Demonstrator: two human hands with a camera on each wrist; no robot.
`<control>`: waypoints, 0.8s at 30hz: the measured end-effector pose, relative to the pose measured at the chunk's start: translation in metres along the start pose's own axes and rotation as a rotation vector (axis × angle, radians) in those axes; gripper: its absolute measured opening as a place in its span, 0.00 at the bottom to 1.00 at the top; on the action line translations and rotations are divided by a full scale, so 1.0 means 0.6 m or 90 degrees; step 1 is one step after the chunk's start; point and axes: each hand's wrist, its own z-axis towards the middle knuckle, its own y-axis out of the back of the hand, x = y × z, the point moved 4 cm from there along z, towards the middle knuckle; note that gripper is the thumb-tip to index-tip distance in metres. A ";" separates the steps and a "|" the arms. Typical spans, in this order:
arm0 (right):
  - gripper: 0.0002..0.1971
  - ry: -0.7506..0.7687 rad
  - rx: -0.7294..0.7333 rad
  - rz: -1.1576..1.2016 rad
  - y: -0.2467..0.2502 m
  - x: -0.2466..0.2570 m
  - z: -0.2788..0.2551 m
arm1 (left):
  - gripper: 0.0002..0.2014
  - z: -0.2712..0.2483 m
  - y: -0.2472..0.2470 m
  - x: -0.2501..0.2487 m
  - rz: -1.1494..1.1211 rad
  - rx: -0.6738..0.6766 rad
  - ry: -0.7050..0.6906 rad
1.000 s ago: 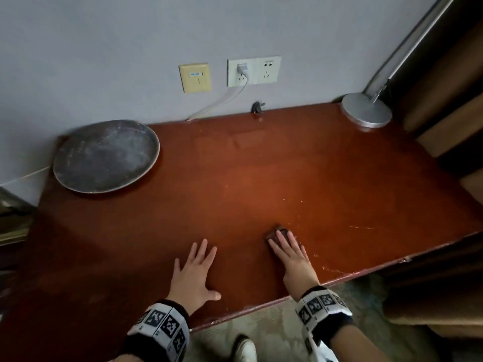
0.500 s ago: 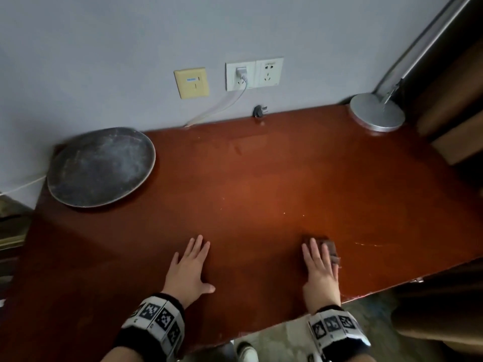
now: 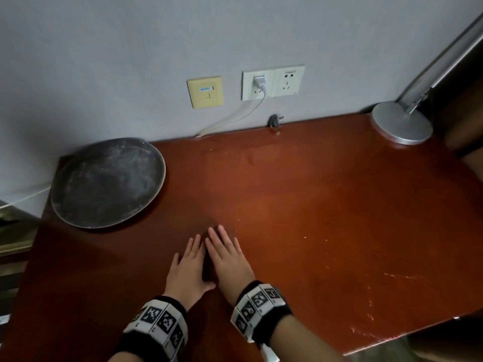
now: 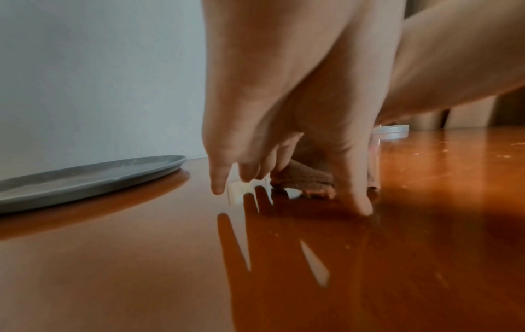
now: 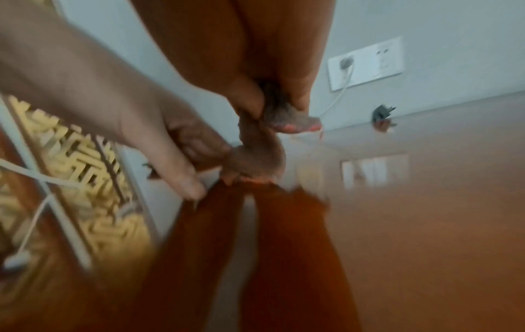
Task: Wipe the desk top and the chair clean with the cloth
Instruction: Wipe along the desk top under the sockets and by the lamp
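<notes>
Flat on the red-brown desk top point(image 3: 313, 205), near its front middle, lies my left hand point(image 3: 189, 267) with straight fingers and nothing in it. Close beside it my right hand point(image 3: 226, 257) presses a small brown cloth onto the wood with straight fingers. The head view hides nearly all of the cloth under that hand. The cloth point(image 4: 306, 179) shows as a knitted fold in the left wrist view, and the cloth point(image 5: 287, 119) peeks from under my fingertips in the blurred right wrist view. No chair is clearly in view.
A round grey tray point(image 3: 107, 181) sits at the desk's back left. A silver lamp base point(image 3: 401, 124) stands at the back right corner. A loose black plug point(image 3: 274, 120) lies by the wall under the sockets point(image 3: 271, 82). The scratched front edge point(image 3: 366, 330) runs at lower right.
My right hand slid right with the cloth, then swept left across the desk until it lies next to my left hand. The left hand has stayed in place.
</notes>
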 end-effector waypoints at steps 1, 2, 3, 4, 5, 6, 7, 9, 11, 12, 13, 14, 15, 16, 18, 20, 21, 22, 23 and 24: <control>0.42 0.001 0.033 -0.024 -0.017 -0.003 0.011 | 0.50 0.004 -0.002 0.003 -0.004 0.003 0.005; 0.42 -0.006 0.050 -0.037 -0.031 -0.011 0.021 | 0.51 0.006 -0.002 0.005 -0.009 0.005 0.010; 0.41 -0.023 0.054 -0.047 -0.032 -0.018 0.030 | 0.53 0.008 -0.001 0.007 -0.008 0.007 0.012; 0.39 -0.050 0.037 -0.050 -0.026 -0.029 0.038 | 0.54 0.010 0.001 0.007 -0.005 0.009 0.011; 0.36 -0.097 0.011 -0.044 -0.013 -0.047 0.044 | 0.55 0.012 0.003 0.008 -0.003 0.011 0.007; 0.33 -0.171 -0.026 -0.021 0.000 -0.075 0.047 | 0.56 0.015 0.006 0.007 -0.001 0.012 0.002; 0.33 -0.256 -0.063 0.004 0.012 -0.111 0.042 | 0.56 0.018 0.009 0.006 0.001 0.011 -0.002; 0.34 -0.417 -0.123 0.055 0.030 -0.186 0.000 | 0.55 0.022 0.014 0.002 0.007 0.009 -0.011; 0.36 -0.552 -0.138 0.082 0.042 -0.253 -0.071 | 0.54 0.026 0.016 -0.006 0.013 0.011 -0.021; 0.36 -0.590 -0.144 0.097 0.048 -0.277 -0.101 | 0.54 0.028 0.017 -0.011 0.019 0.010 -0.024; 0.37 -0.608 -0.147 0.123 0.054 -0.289 -0.120 | 0.53 0.029 0.017 -0.016 0.023 0.010 -0.027; 0.38 -0.603 -0.157 0.146 0.059 -0.287 -0.125 | 0.53 0.029 0.017 -0.022 0.023 0.012 -0.032; 0.39 -0.574 -0.163 0.163 0.066 -0.271 -0.114 | 0.53 0.030 0.016 -0.028 0.021 0.014 -0.039; 0.41 -0.516 -0.164 0.173 0.066 -0.242 -0.091 | 0.52 0.032 0.014 -0.034 0.021 0.014 -0.047; 0.41 -0.293 -0.134 0.128 0.055 -0.140 -0.028 | 0.52 0.036 0.014 -0.039 0.025 0.010 -0.055; 0.39 -0.100 -0.093 -0.013 0.007 -0.039 0.018 | 0.51 0.041 0.013 -0.031 0.033 0.024 -0.051; 0.41 -0.094 -0.078 -0.028 -0.014 -0.013 0.023 | 0.52 0.040 0.011 -0.024 0.047 0.043 -0.042; 0.43 -0.102 -0.037 -0.027 -0.022 0.001 0.023 | 0.55 0.037 0.009 -0.016 0.063 0.059 -0.028; 0.42 -0.075 -0.004 -0.012 -0.032 0.000 0.023 | 0.59 0.034 0.008 -0.009 0.078 0.069 -0.009; 0.38 -0.048 0.009 -0.050 -0.040 -0.014 0.020 | 0.62 0.032 0.009 -0.006 0.090 0.073 0.009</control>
